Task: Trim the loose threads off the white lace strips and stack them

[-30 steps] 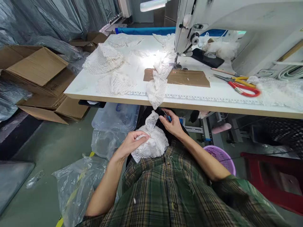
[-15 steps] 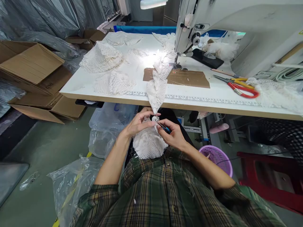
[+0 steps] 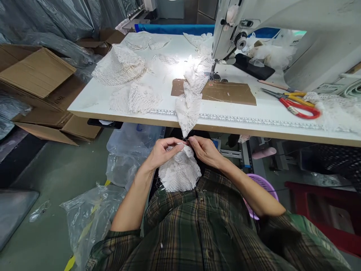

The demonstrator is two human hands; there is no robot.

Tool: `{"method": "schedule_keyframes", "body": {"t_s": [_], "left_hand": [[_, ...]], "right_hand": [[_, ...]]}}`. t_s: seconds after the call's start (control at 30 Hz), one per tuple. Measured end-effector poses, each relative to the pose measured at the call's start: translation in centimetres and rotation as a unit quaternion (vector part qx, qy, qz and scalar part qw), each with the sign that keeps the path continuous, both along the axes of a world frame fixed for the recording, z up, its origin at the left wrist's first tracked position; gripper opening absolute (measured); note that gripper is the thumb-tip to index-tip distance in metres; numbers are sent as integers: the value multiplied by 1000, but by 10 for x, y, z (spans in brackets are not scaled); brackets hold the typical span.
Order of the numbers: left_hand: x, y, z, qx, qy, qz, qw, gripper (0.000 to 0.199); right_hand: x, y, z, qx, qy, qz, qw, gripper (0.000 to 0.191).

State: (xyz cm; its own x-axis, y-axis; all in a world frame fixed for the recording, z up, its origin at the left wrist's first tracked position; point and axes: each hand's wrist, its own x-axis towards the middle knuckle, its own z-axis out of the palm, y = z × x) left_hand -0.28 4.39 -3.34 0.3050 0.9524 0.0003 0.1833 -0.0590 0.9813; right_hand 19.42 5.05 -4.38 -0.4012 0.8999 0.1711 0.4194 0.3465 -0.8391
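Note:
In my lap lies a gathered piece of white lace fabric (image 3: 180,175), and my left hand (image 3: 164,152) pinches its upper edge between thumb and fingers. My right hand (image 3: 206,151) is closed close by, its fingertips meeting the left ones just under a hanging lace strip (image 3: 187,113). This strip runs from the sewing machine over the table's front edge, its pointed end just above my fingers. Half a second ago small thread snips with a blue handle showed in the right hand; now its fingers cover them almost wholly.
The sewing machine (image 3: 225,41) stands over the white table (image 3: 93,101). More lace pieces (image 3: 121,67) lie on the left. Red-handled scissors (image 3: 299,107) rest on the right. Cardboard boxes (image 3: 36,71), plastic bags (image 3: 93,210) and a purple basket (image 3: 262,184) are around me.
My right hand has turned and moved up to the strip's pointed end, hiding the snips. The small round lace bit between my fingers has dropped from sight. The view has shifted slightly.

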Motion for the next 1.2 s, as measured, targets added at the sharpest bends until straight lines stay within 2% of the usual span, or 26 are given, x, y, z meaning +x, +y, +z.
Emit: {"method": "schedule_keyframes", "body": {"t_s": [0.2,0.3,0.43,0.6,0.73,0.87,0.93,1.0,1.07,1.1,1.17,1.2], "left_hand": [[-1,2,-1,3,-10,12,1000,23],[-1,3,-2,-11,-28,4,1000,22],[0,3,-2,-15,-32,-3,999,23],[0,-1,0,-25,-18,-6,1000,23],[1,-3,-4,-36,-34,-15,999,22],[4,-1,-9,-28,-57,-19,998,20],[5,-1,-8,-33,-62,-16,997,19],[7,-4,-4,-41,-65,-19,997,19],[9,-8,1,-49,-72,-28,996,20],[9,-11,4,-54,-79,-34,995,20],[11,-15,7,-62,-98,-38,993,22],[11,-17,7,-68,-105,-32,992,23]], "right_hand": [[-4,1,1,-4,-9,-36,999,43],[-1,-3,2,-9,4,-9,1000,43],[-4,-4,4,19,-27,12,999,42],[-6,-12,8,40,-83,-35,995,40],[28,-13,32,146,-36,-105,983,33],[81,13,60,251,-117,-229,933,29],[94,21,65,282,-161,-241,915,23],[89,17,60,314,-149,-243,906,21],[68,2,48,318,-78,-222,919,26],[54,-8,40,295,-28,-185,937,29],[26,-26,24,163,56,-61,983,38],[16,-32,16,80,93,-18,992,36]]}}
